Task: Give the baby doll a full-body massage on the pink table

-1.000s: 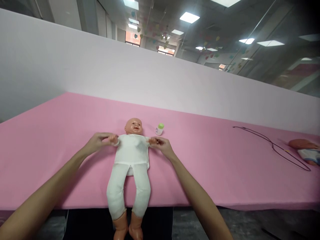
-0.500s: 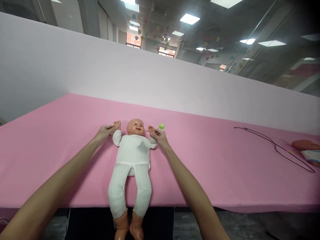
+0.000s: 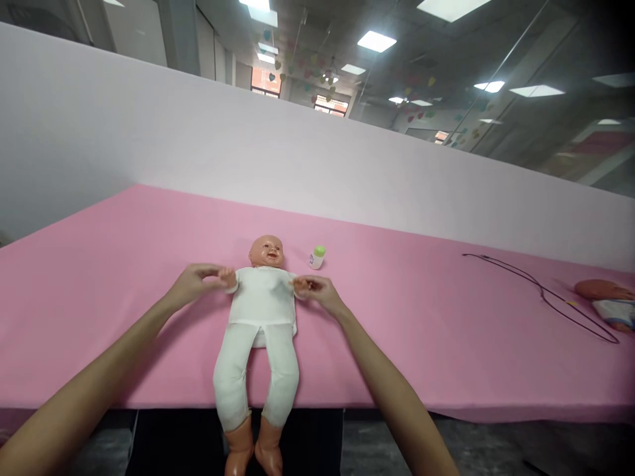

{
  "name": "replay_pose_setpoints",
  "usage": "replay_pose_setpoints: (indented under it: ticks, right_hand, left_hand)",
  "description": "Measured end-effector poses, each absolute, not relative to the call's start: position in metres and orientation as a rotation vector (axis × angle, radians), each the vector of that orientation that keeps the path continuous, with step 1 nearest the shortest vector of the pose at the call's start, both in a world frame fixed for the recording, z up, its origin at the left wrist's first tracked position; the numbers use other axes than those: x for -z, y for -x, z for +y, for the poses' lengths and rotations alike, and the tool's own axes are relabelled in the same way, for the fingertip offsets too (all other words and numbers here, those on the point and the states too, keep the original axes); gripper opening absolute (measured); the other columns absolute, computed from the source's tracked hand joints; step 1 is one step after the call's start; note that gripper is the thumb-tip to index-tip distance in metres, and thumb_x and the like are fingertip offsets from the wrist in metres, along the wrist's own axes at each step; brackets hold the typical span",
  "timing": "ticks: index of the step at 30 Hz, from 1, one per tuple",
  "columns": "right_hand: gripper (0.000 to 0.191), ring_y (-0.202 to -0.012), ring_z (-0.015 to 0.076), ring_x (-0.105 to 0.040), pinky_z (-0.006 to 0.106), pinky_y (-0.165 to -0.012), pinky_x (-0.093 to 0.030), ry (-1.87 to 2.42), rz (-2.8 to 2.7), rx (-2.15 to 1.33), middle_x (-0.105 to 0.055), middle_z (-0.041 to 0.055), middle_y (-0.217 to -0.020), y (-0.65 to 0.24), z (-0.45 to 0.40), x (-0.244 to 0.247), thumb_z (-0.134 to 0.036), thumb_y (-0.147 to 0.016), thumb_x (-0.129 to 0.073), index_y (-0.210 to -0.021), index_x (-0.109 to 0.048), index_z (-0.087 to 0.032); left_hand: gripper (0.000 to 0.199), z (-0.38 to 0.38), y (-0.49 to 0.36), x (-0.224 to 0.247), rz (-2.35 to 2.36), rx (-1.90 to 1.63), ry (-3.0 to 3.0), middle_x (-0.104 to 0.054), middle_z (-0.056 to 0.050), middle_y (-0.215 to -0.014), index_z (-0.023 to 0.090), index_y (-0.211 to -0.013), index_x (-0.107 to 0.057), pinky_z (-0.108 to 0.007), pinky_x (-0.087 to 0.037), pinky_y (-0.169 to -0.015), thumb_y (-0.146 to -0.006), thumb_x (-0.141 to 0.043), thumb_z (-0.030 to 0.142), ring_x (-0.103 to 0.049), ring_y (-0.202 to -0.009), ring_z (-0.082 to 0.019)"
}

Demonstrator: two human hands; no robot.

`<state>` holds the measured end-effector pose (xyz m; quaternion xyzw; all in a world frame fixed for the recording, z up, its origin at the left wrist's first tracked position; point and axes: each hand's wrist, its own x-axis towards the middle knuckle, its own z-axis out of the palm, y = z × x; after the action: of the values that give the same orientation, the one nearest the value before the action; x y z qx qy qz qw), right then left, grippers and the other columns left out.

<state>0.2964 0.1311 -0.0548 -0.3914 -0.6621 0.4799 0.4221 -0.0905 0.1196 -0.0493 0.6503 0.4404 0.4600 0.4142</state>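
Note:
A baby doll [image 3: 262,297] in a white top and trousers lies face up on the pink table [image 3: 397,317], its bare feet hanging past the front edge. My left hand [image 3: 196,283] pinches the doll's hand on the left side, thumb and fingers closed about it. On the other side my right hand [image 3: 320,291] is closed on the doll's other hand. Both doll arms are bent, with the hands level with its chest. Just beyond my right hand stands a small white bottle [image 3: 317,258] with a green cap.
A thin black cord [image 3: 540,285] lies looped on the right of the table. Past it, at the right edge, is a second doll [image 3: 602,291], partly cut off. A white partition [image 3: 297,158] rises along the back.
Both my hands have moved toward me, bringing the doll's hands down from beside its head to chest level. The bottle, partly hidden before, now shows fully.

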Motion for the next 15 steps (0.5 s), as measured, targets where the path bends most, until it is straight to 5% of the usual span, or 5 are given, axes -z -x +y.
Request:
replay_pose_setpoints:
  ticks: [8, 12, 15]
  right_hand:
    - [0.031, -0.091, 0.025, -0.072, 0.035, -0.081, -0.058, 1.368, -1.127, -1.171, -0.08, 0.0103, -0.087, -0.249, 0.207, 0.055, -0.047, -0.078, -0.084, -0.083, -0.08, -0.016]
    - [0.033, -0.092, 0.0232, -0.072, 0.031, -0.081, -0.057, 1.342, -1.158, -1.202, -0.08, 0.0101, -0.091, -0.26, 0.2, 0.058, -0.05, -0.08, -0.082, -0.085, -0.079, -0.017]
    - [0.037, -0.099, 0.0246, -0.072, 0.034, -0.087, -0.056, 1.178, -1.402, -1.248, -0.08, 0.0086, -0.1, -0.285, 0.174, 0.048, -0.052, -0.078, -0.084, -0.095, -0.081, -0.019]
  left_hand:
    - [0.041, 0.199, 0.031, 0.036, 1.46, -1.221, -0.987, -0.06, -0.006, -0.047, 0.02, -0.056, -0.063, -0.032, -0.042, -0.047, -0.057, -0.095, 0.047, -0.062, -0.053, -0.025]
    - [0.043, 0.187, 0.039, 0.038, 1.439, -1.213, -0.97, -0.062, -0.007, -0.05, 0.02, -0.06, -0.065, -0.032, -0.043, -0.047, -0.058, -0.094, 0.052, -0.064, -0.055, -0.026]
    - [0.044, 0.154, 0.063, 0.037, 1.275, -1.236, -1.181, -0.072, -0.008, -0.069, 0.018, -0.071, -0.073, -0.032, -0.053, -0.062, -0.066, -0.09, 0.058, -0.07, -0.072, -0.026]
